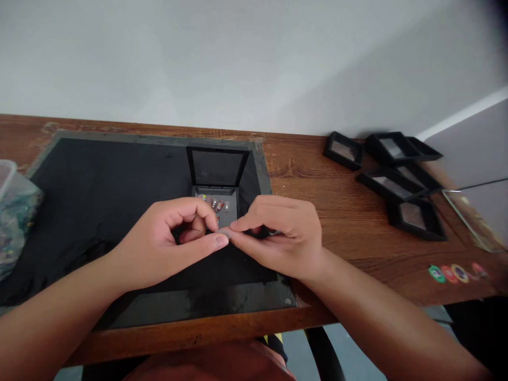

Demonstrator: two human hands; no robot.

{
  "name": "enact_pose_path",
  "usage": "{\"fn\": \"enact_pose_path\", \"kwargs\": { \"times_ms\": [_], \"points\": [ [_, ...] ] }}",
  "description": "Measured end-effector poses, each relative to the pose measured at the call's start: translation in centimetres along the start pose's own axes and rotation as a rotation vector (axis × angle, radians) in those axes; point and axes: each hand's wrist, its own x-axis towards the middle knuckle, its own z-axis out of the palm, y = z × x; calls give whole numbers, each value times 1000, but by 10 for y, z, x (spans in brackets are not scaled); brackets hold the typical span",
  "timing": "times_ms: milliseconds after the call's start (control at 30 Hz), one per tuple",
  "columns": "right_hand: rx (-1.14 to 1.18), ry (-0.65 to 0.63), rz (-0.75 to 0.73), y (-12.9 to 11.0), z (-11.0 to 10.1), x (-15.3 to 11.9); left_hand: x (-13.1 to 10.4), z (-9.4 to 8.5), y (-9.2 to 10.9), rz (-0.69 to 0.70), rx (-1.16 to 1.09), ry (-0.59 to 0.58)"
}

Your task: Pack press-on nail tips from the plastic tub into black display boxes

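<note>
Between the fingertips of both hands is a small greyish piece (224, 232), too small to name. My left hand (170, 243) pinches it from the left with thumb and forefinger. From the other side, my right hand (281, 235) pinches it too, the fingertips of both hands nearly meeting. Just behind them on the black mat (119, 211) lies a shallow black case (238, 198) with its clear-windowed lid (217, 166) raised. Several small shiny and coloured pieces (219, 205) sit inside on a grey bed. My hands cover the front of the case.
On the left, a clear plastic tub (16, 222) holds small bagged items. Several black window-lidded boxes (416, 217) are spread on the wooden table (305, 174) at the right. Colourful round pieces (448, 273) lie near the right front edge. A grey wall (198, 63) rises behind.
</note>
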Motion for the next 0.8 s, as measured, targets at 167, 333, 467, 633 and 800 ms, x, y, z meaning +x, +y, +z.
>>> {"fn": "enact_pose_path", "kwargs": {
  "times_ms": [167,333,467,633,800],
  "points": [
    [-37,-23,20,-1,0,0,-1,-1,2,11,-14,23],
    [-55,-12,6,-2,2,1,-1,-2,1,15,-10,131],
    [-63,4,-5,-3,4,0,-1,-1,-2,16,57,161],
    [-75,-7,-8,-4,5,-2,-2,2,-2,6,79,130],
    [-75,-36,16,-3,5,-3,-4,4,1,-27,92,124]
  ]
}}
